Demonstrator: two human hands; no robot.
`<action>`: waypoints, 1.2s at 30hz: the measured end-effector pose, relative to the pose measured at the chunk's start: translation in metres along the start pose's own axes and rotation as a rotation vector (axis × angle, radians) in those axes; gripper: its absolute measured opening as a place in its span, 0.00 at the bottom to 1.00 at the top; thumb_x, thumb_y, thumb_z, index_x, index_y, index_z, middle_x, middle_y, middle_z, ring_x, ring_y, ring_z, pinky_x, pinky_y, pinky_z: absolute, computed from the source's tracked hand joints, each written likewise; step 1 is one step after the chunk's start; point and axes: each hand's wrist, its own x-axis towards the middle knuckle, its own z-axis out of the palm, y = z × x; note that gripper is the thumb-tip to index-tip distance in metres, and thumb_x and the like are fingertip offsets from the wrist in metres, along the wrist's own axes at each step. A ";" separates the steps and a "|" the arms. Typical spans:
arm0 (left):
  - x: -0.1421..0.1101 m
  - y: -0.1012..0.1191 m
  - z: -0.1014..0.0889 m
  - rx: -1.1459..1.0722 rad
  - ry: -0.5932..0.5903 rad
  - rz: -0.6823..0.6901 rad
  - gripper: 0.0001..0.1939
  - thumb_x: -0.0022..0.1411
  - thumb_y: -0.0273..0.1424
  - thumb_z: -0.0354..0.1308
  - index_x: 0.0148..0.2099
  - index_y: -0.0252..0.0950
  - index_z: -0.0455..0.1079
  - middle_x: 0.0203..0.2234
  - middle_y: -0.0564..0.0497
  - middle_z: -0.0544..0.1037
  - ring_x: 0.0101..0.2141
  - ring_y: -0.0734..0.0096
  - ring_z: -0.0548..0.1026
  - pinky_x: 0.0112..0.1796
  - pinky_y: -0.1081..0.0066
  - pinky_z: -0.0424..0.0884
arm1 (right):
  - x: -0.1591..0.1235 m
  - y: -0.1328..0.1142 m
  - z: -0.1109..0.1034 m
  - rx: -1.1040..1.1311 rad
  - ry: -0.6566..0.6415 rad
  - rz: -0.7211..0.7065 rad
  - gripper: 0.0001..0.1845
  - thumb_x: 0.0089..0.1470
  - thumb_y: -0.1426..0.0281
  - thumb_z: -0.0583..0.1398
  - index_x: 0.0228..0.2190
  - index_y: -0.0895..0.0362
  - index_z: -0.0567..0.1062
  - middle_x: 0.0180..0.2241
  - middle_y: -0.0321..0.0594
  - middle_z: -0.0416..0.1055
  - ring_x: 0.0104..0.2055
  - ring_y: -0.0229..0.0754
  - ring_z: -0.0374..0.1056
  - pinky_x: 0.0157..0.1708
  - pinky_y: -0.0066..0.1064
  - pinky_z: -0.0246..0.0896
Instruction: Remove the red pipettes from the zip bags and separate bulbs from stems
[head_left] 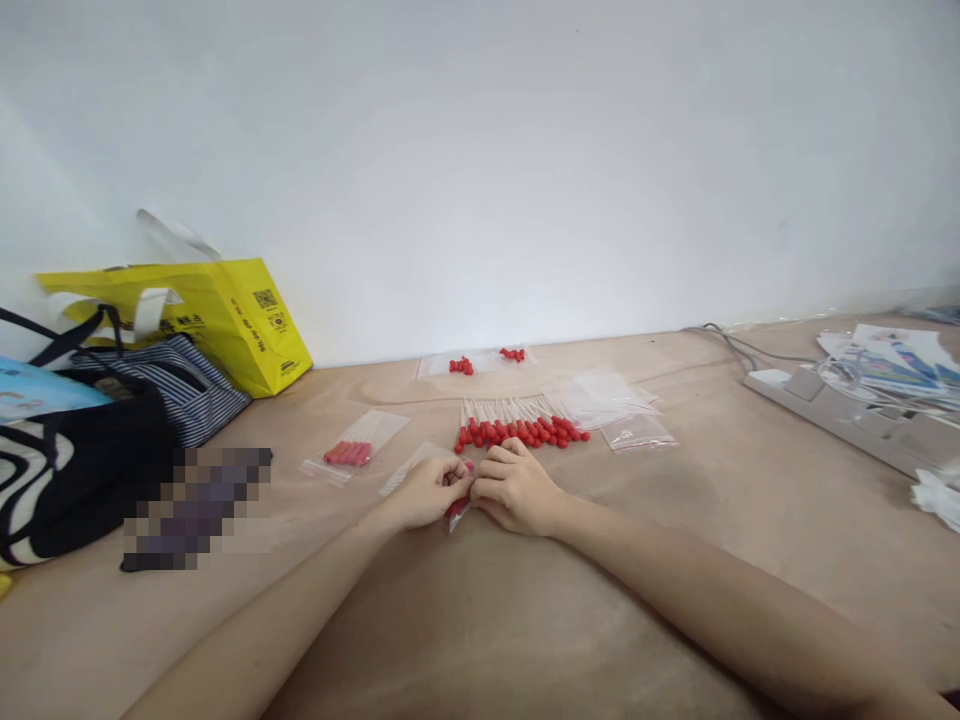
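My left hand (433,490) and my right hand (516,488) meet over a clear zip bag (411,460), both with fingers pinched at its near edge. Something red shows inside the bag between my fingertips; my hands hide most of it. Just beyond them lies a row of white sticks with red tips (517,430), the tips pointing toward me. To the left rests another clear bag (386,430) with several red-tipped sticks (347,453) in it. Flat clear bags (600,395) lie overlapping to the right of the row.
Farther back, a clear bag (484,362) with small red pieces lies near the wall. A yellow bag (255,325), a striped pouch (195,390) and a black bag (112,480) stand at the left. On the right are a white power strip (847,415), cables and printed papers (900,355).
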 end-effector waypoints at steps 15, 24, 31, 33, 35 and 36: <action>-0.005 0.007 0.003 0.345 0.050 0.124 0.10 0.52 0.29 0.43 0.20 0.36 0.54 0.15 0.57 0.62 0.20 0.76 0.60 0.23 0.75 0.52 | -0.002 0.003 0.001 -0.130 0.060 0.017 0.11 0.54 0.72 0.52 0.23 0.56 0.70 0.22 0.35 0.68 0.33 0.37 0.55 0.38 0.35 0.41; -0.003 0.009 0.004 0.326 0.105 0.093 0.07 0.50 0.28 0.42 0.21 0.36 0.53 0.16 0.57 0.60 0.20 0.75 0.60 0.23 0.75 0.52 | -0.003 0.008 0.003 -0.103 -0.003 -0.089 0.10 0.52 0.77 0.51 0.24 0.56 0.69 0.25 0.34 0.69 0.34 0.37 0.55 0.41 0.37 0.40; -0.008 0.006 -0.019 0.335 0.222 0.090 0.12 0.54 0.32 0.40 0.21 0.36 0.54 0.18 0.56 0.61 0.24 0.73 0.62 0.27 0.74 0.57 | -0.004 0.009 -0.006 -0.066 -0.103 -0.108 0.07 0.52 0.76 0.52 0.27 0.56 0.69 0.30 0.36 0.70 0.35 0.37 0.55 0.37 0.33 0.42; -0.013 0.003 -0.025 0.356 0.216 0.149 0.12 0.56 0.35 0.43 0.24 0.36 0.59 0.22 0.54 0.66 0.28 0.72 0.64 0.32 0.73 0.60 | -0.005 0.009 -0.009 -0.026 -0.141 -0.072 0.06 0.53 0.72 0.53 0.27 0.57 0.69 0.27 0.37 0.70 0.34 0.38 0.55 0.34 0.32 0.42; -0.019 -0.003 -0.030 0.350 0.153 0.232 0.12 0.57 0.37 0.45 0.32 0.36 0.64 0.32 0.51 0.71 0.35 0.69 0.67 0.39 0.71 0.62 | -0.006 0.009 -0.013 0.031 -0.163 0.008 0.06 0.52 0.68 0.54 0.27 0.57 0.69 0.25 0.37 0.69 0.33 0.38 0.55 0.33 0.32 0.42; -0.022 -0.006 -0.032 0.342 0.111 0.261 0.13 0.57 0.38 0.46 0.38 0.37 0.65 0.38 0.50 0.71 0.40 0.68 0.67 0.43 0.70 0.61 | -0.007 0.008 -0.014 0.062 -0.166 0.057 0.07 0.52 0.67 0.55 0.29 0.57 0.70 0.25 0.36 0.69 0.33 0.38 0.56 0.33 0.32 0.42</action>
